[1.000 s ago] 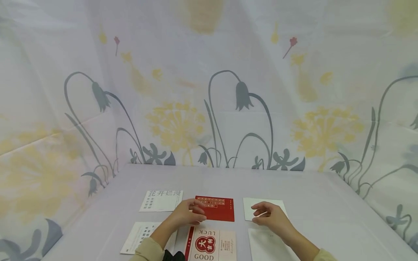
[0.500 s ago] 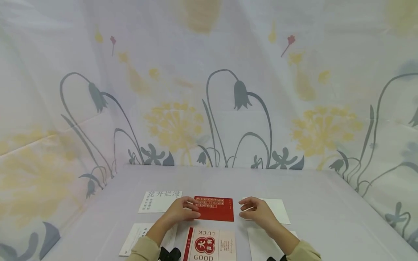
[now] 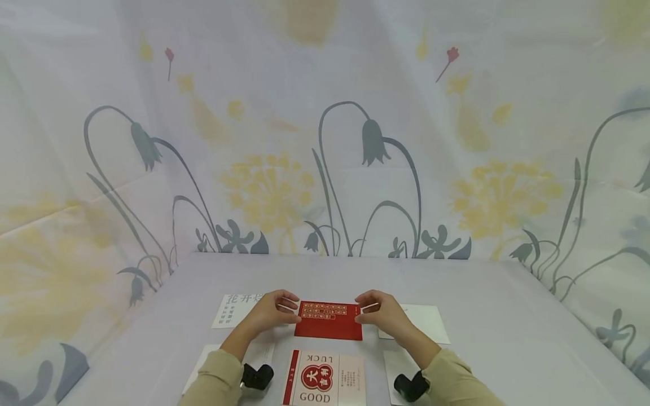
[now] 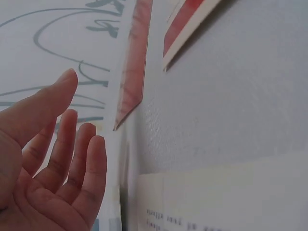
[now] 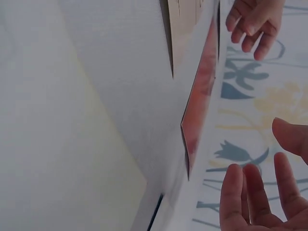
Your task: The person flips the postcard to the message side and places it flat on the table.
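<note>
Sleeves (image 3: 218, 375): both are behind the fingers, above the nearer cards; a low cuff could, I think, drag a card out of its place.
GOOD LUCK card (image 3: 325, 379): flat, nearer to the person than the fingers, below the gap between the hands.
Nearer white cards: one on the left (image 3: 261, 353), one on the right (image 3: 399, 362), each partly hidden under a forearm.
Left hand (image 3: 271, 311): fingers loosely bent, holding nothing, just beside the left short edge of the red card.
Right hand (image 3: 384, 313): likewise released, its fingertips by the opposite short edge.
Red card (image 3: 328, 320): flat on the table (image 3: 482, 304), between the two sets of fingers.
Risk at its edges: such thin paper may slide away instead of lifting, if nails find no grip; if both hands squeeze inward, it may buckle.
Containers: I notice no box or tray around the fingers; whether any card is an envelope with something inside, I cannot tell.
Farther white cards: outside the left fingers (image 3: 235, 311) and the right ones (image 3: 426, 324), partly covered.
</note>
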A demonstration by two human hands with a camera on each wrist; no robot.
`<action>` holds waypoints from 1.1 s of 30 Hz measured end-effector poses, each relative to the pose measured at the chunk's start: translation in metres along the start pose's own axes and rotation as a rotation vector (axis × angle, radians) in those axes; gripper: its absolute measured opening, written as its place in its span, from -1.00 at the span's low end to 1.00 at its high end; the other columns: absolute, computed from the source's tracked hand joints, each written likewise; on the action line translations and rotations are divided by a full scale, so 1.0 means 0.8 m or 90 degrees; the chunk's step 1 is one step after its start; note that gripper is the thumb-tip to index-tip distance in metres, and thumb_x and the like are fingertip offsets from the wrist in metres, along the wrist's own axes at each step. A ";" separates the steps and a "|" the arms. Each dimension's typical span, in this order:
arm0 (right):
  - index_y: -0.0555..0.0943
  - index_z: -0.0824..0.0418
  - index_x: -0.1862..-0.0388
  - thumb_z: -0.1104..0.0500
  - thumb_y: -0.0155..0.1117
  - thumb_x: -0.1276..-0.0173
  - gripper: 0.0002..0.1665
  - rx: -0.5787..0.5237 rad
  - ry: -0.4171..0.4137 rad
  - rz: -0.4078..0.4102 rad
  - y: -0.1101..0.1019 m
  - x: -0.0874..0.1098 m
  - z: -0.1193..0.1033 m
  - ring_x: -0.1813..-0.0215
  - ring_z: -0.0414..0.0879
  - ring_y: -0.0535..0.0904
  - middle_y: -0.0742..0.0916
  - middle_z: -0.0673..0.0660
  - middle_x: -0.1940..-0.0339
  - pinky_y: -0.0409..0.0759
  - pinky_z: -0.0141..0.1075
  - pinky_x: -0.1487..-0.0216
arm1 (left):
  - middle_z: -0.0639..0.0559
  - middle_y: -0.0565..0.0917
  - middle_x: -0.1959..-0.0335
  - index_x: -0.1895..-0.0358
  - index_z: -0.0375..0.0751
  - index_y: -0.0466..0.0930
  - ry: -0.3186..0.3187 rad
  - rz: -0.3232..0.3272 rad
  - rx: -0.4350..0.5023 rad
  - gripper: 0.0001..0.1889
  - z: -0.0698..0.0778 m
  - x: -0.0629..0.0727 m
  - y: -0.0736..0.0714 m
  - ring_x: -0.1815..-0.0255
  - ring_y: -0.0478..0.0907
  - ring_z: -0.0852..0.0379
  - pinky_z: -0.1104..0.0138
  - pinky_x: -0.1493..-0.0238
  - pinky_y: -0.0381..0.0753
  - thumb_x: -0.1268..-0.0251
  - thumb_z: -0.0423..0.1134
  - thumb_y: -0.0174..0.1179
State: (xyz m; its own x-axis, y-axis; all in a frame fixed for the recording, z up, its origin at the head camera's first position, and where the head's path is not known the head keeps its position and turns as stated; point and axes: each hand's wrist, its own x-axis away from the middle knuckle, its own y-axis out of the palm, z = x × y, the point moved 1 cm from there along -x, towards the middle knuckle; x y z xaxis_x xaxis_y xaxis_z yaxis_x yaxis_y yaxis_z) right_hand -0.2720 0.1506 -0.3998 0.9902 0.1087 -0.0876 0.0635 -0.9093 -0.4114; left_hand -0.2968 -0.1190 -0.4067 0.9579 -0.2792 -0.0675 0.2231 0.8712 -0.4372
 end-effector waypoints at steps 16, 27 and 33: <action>0.62 0.15 0.28 0.30 0.51 0.10 -0.65 0.157 -0.014 -0.080 0.013 -0.025 0.001 -0.08 0.26 0.43 0.57 0.21 -0.04 0.45 0.17 -0.02 | -0.16 0.45 -0.17 0.18 -0.13 0.57 0.041 -0.069 -0.140 -0.58 -0.009 -0.021 -0.003 -0.25 0.25 -0.31 -0.12 -0.19 0.27 0.21 -0.28 0.51; 0.62 0.12 0.26 0.29 0.57 0.20 -0.55 0.239 -0.005 -0.118 0.017 -0.032 -0.002 -0.12 0.20 0.38 0.55 0.20 -0.04 0.36 0.20 -0.10 | -0.18 0.37 -0.27 0.20 -0.11 0.61 0.047 -0.131 -0.193 -0.57 -0.001 -0.028 -0.002 -0.37 0.04 -0.29 -0.12 -0.31 0.02 0.28 -0.33 0.53; 0.62 0.14 0.28 0.34 0.59 0.25 -0.53 0.272 -0.025 -0.145 0.020 -0.037 0.003 -0.01 0.10 0.40 0.55 0.14 0.08 0.43 0.09 -0.05 | -0.09 0.39 -0.27 0.19 -0.03 0.62 0.011 -0.147 -0.221 -0.56 -0.004 -0.032 0.001 -0.42 -0.10 -0.28 -0.16 -0.33 -0.10 0.27 -0.34 0.52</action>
State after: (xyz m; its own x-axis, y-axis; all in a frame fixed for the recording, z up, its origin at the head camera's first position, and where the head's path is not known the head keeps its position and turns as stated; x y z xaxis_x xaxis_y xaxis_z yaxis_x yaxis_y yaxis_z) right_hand -0.3006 0.1338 -0.4062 0.9509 0.3090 0.0173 0.2137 -0.6152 -0.7588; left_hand -0.3220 -0.1124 -0.4079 0.8857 -0.4610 0.0546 0.3554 0.5976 -0.7187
